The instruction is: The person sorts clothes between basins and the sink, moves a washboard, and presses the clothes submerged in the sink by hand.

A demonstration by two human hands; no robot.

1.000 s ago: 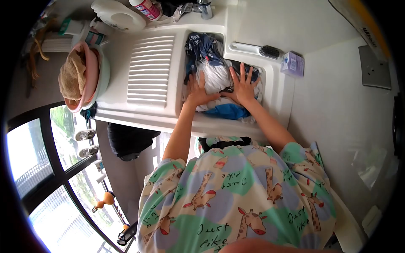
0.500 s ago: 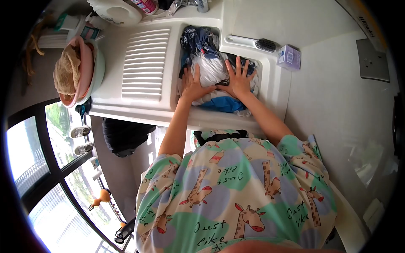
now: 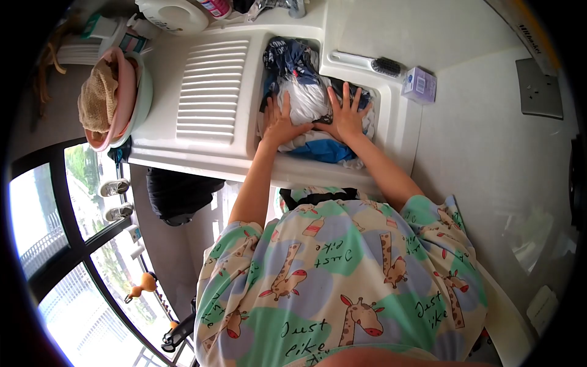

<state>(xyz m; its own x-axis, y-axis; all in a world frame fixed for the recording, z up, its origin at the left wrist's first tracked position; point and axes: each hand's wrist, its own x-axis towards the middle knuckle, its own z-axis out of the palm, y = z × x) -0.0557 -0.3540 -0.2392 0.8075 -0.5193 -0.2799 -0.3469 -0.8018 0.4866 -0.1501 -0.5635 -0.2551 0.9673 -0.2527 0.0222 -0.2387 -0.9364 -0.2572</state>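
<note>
Left hand [image 3: 281,127] and right hand [image 3: 347,122] lie splayed, fingers [image 3: 346,96] gripping nothing, apparently spreading pressure over clothes [image 3: 306,101] bunched in the sink [image 3: 389,116]; a bristle brush [image 3: 365,62] lies far right.

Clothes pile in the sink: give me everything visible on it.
The clothes pile is crumpled, soft-looking fabric bunched inside the white basin, right of the ribbed washboard in the image. Navy cloth with white lettering lies at the far end, white cloth in the middle and bright blue cloth toward the wearer. The left hand and right hand rest on it, fingers spread. Separate garments, and whether it's wet, can't be told.
</note>
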